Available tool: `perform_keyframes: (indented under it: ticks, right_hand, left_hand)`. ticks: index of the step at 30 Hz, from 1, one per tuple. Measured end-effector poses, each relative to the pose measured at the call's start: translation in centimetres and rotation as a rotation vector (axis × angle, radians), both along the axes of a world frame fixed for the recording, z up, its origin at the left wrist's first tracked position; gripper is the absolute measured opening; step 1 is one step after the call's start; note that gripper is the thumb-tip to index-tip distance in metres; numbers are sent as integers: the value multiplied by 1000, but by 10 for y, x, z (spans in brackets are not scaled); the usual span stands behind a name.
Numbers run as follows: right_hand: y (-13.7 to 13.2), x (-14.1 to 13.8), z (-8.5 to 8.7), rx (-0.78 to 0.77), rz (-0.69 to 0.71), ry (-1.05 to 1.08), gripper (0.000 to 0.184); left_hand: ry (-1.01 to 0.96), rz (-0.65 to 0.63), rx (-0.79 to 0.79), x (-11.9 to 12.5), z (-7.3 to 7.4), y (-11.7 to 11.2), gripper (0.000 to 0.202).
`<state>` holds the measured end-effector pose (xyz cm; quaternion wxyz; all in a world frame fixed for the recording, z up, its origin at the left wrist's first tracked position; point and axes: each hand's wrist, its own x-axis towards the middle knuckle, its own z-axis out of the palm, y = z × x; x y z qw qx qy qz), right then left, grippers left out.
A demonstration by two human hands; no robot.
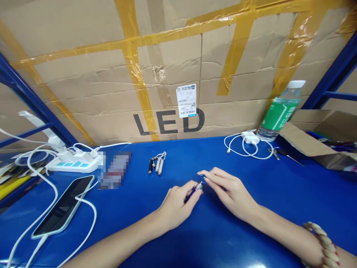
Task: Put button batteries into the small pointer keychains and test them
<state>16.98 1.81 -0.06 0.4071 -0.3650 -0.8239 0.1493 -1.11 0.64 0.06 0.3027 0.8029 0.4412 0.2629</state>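
Note:
Between the thumb and fingers of my left hand (177, 204) is a small dark blue keychain flashlight (190, 195) with a silvery end, tilted up to the right. My right hand (230, 188) pinches the blue carabiner clip (201, 178) at that silvery end. Both hands meet just above the blue tabletop (206, 238), and the fingers cover part of the flashlight and clip. Beyond my left hand lie more small keychain flashlights (158, 165), one black and the others silver, with clips attached.
To the left are a phone (65, 204) on a white cable, a white power strip (74, 163) and a blurred-out flat item (115, 171). At the back right stand a water bottle (281, 111), a charger (250, 137), scissors (287, 154) and an open carton (309, 143). A large taped box (173, 67) walls the back.

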Motion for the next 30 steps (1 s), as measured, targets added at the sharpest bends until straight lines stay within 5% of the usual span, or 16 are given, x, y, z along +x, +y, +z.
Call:
perform_keyframes:
  ticks: [30]
  right_hand:
    - [-3,-14,2,-64,-31,141,29]
  left_hand:
    - [78,86,99,1,-3,-2,12]
